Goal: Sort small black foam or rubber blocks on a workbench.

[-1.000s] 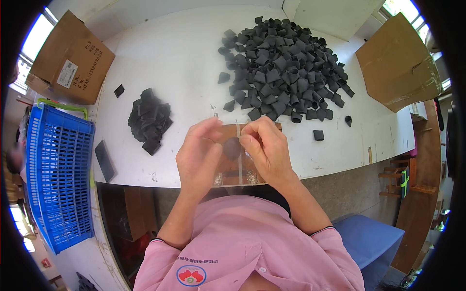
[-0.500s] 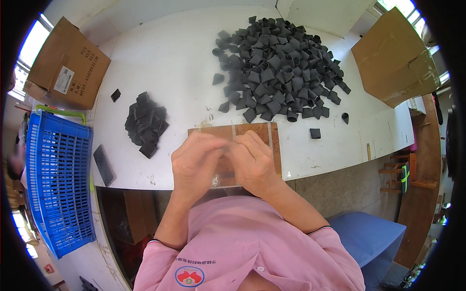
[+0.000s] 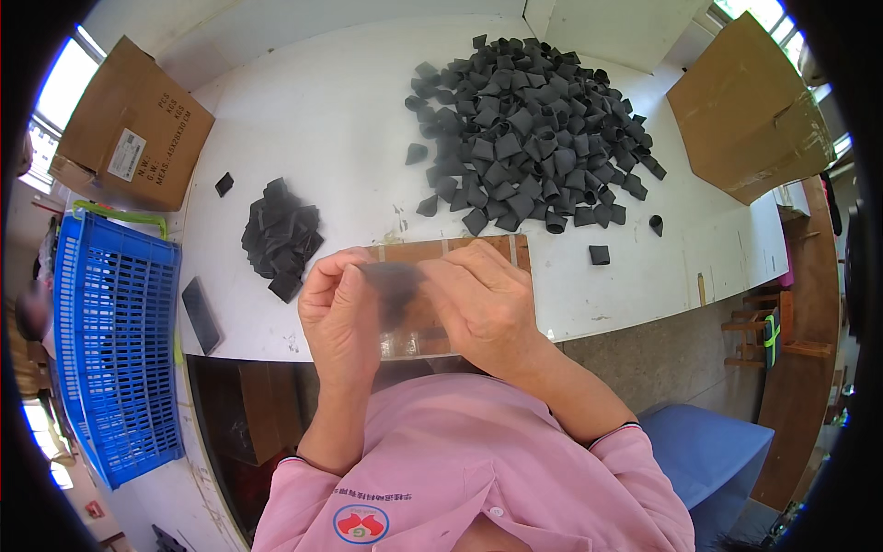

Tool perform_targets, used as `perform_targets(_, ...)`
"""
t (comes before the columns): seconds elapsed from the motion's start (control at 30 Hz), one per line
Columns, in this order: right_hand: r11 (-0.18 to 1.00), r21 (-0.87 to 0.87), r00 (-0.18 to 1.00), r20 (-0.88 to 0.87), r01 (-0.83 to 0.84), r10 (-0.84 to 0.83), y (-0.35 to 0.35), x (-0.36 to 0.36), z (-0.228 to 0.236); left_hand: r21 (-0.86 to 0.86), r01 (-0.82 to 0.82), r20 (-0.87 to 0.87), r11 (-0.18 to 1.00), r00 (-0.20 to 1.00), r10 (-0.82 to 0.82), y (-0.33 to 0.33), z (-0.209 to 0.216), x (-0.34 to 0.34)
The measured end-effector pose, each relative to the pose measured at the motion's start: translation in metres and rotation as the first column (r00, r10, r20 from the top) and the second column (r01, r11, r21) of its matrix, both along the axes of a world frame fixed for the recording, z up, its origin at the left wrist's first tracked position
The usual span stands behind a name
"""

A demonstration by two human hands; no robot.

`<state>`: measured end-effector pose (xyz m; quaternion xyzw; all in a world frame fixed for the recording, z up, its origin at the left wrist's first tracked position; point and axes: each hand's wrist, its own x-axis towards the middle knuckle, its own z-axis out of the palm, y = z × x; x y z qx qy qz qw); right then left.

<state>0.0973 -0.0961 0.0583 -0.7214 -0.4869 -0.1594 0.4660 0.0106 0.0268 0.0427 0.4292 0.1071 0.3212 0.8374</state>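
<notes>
My left hand [image 3: 343,317] and my right hand [image 3: 483,304] are raised close together above the near edge of the white table [image 3: 322,120]. Between their fingertips they pinch a small dark grey flat piece [image 3: 394,283], blurred by motion. Under the hands lies a brown board [image 3: 460,250] with pale tape strips. A big heap of dark grey folded pieces [image 3: 529,129] fills the far middle of the table. A smaller stack of flat dark pieces [image 3: 279,235] lies to the left of my left hand.
A blue plastic crate [image 3: 115,350] stands at the left. A black phone [image 3: 200,315] lies by the table's near left corner. Cardboard boxes sit at the far left [image 3: 133,124] and far right [image 3: 750,106]. Stray dark pieces [image 3: 599,255] lie right of the board. A blue stool [image 3: 704,455] is at lower right.
Both hands have stayed together over the board, working the piece; the dark piece now shows more plainly between the fingertips. The view shifted slightly.
</notes>
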Motion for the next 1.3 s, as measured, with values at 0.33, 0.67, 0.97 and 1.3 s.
perform_targets(0.33, 0.98, 0.102, 0.938, -0.286, -0.173, 0.196, -0.009, 0.003, 0.003, 0.352, -0.075, -0.025, 0.933, 0.996, 0.089, -0.013, 0.006, 0.001)
perform_targets(0.67, 0.95, 0.247, 0.572, -0.758, -0.192, 0.313, -0.019, 0.01, 0.004, 0.522, -0.164, -0.033, 0.837, 0.977, 0.211, -0.003, 0.009, 0.005)
perform_targets(0.97, 0.99, 0.013, 0.936, -0.323, -0.142, 0.138, -0.005, 0.006, -0.003, 0.508, -0.048, -0.129, 0.86, 0.983, 0.131, -0.007, 0.001, -0.003)
perform_targets(1.3, 0.992, -0.007, 0.971, -0.206, -0.123, 0.119, 0.003, 0.006, -0.004, 0.275, -0.06, -0.11, 0.96, 0.99, 0.093, 0.002, -0.014, -0.004)
